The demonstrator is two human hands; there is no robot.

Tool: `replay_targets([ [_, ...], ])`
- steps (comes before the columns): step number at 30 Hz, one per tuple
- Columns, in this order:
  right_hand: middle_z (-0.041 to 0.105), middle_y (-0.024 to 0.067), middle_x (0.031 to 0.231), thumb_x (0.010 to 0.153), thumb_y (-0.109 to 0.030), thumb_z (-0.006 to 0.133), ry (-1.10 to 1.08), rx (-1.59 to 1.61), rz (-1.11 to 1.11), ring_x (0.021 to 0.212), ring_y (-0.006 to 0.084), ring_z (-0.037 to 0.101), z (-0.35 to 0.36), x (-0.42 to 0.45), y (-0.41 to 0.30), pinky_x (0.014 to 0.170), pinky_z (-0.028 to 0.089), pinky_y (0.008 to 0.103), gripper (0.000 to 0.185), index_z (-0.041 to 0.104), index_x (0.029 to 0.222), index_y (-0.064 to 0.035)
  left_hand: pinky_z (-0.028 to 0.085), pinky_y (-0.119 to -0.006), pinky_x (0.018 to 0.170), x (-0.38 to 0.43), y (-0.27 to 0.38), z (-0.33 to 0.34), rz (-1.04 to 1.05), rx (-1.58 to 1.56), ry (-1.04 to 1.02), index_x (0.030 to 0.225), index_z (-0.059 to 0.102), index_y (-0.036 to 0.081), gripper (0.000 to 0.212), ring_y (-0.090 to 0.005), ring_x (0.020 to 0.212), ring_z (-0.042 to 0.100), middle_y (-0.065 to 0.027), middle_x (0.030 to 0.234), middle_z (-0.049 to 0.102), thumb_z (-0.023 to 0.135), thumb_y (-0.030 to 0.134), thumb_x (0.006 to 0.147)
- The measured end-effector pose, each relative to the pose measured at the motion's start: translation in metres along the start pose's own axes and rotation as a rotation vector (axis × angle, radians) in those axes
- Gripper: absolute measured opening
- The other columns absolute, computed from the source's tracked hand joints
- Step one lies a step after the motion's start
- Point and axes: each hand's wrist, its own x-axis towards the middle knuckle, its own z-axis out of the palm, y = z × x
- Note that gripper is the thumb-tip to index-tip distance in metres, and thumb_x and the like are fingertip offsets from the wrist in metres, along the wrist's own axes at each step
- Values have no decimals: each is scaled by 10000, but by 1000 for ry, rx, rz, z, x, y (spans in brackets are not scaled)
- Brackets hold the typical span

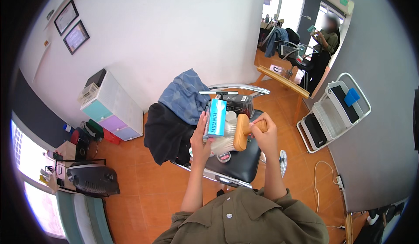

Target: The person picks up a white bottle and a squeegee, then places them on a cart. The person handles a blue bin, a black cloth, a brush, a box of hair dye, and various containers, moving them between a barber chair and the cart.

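Note:
My left hand (200,140) grips a light-blue Miranda carton (217,118), held up above a black salon chair (242,167). In my right hand (265,134) is the handle of a wooden brush (241,132), its long pale bristles pointing left. The bristle tips reach the carton's lower right side and my left fingers; whether they press on it, I cannot tell. On the seat below are a small round tub (224,157) with a printed lid and a dark package (240,104). Other items on the seat are partly hidden by the carton and brush.
Blue cloth (185,96) and black cloth (167,132) drape over the chair's left side. A drawer cabinet (113,104) stands by the wall. To the right are a leaning mirror (278,60), a tiered trolley (334,113) and a white cable (317,181) on the tiled floor.

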Motion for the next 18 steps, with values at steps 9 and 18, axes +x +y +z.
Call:
replay_targets([
  [9, 467, 40, 688, 806, -47, 531, 429, 466, -116, 554, 111, 511, -4, -6, -37, 491, 427, 225, 80, 452, 799, -40, 409, -391, 909, 6, 16, 3, 96, 343, -137, 1256, 459, 63, 632, -365, 1221, 376, -147, 1312, 427, 689, 175, 678],
  [18, 476, 29, 668, 739, -13, 580, 63, 151, -87, 558, 93, 513, -13, -10, -35, 486, 416, 213, 109, 472, 737, -31, 422, -361, 877, -11, -6, 13, -514, -111, 31, 1224, 448, -12, 494, -239, 1096, 502, -149, 1192, 506, 534, 322, 871],
])
